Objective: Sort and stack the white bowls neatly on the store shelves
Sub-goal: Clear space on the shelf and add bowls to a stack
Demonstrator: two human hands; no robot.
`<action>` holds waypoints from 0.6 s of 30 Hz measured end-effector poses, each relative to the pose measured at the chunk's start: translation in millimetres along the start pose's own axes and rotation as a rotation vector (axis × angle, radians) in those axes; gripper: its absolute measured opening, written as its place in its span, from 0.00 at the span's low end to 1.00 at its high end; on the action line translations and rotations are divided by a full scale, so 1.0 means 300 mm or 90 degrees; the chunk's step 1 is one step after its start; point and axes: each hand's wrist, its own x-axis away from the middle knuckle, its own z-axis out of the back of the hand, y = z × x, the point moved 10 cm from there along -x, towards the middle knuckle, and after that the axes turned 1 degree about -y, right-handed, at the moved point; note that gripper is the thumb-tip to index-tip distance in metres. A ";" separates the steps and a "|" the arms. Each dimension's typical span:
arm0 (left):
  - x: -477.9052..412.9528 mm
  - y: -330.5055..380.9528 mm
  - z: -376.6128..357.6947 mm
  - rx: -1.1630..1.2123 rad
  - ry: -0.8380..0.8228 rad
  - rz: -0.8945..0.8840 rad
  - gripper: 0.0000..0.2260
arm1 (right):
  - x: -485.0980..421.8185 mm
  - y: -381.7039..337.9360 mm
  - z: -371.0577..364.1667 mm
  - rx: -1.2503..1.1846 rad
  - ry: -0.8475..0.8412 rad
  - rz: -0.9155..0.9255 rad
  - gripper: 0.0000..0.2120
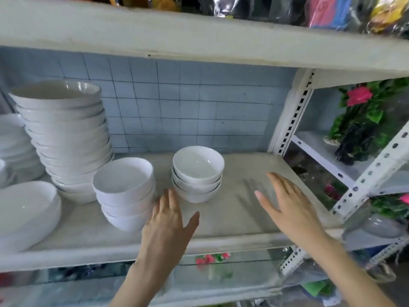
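My left hand (168,220) is released: fingers straight, thumb spread, palm down, holding nothing. It reaches over the front edge of the shelf (243,213), fingertips in the gap between two small bowl stacks. Can't tell if they touch the nearer stack.

My right hand (287,202) is released too, fingers straight and together, nothing in it. It sits over the right part of the shelf, with its shadow on the board just left of it.

Bowls, all white:
- three-bowl stack (197,173), mid-shelf, nested upright, well apart from my right hand.
- front small stack (124,191), nearer the front edge and left of the three-bowl stack, just beside my left hand. It leans slightly. Three or four bowls, exact count unclear.
- tall stack (66,134) of wider bowls, left part of the shelf toward the back edge, leaning to the left at the top. The front small stack stands just in front of its base.
- big bowl (26,213) at the front left corner, partly cut off by the frame.
- more white dishes (13,138) at the far left edge, blurred.

Blue tiled wall (188,107) runs behind the back edge. An upper shelf (199,41) sits overhead. A slotted white post (294,114) stands at the back right corner, with fake flowers (363,111) on the next rack beyond it.
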 end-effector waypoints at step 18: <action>-0.213 -0.005 -0.069 0.209 0.100 0.016 0.51 | -0.306 -0.262 -0.298 -0.489 -0.354 0.317 0.56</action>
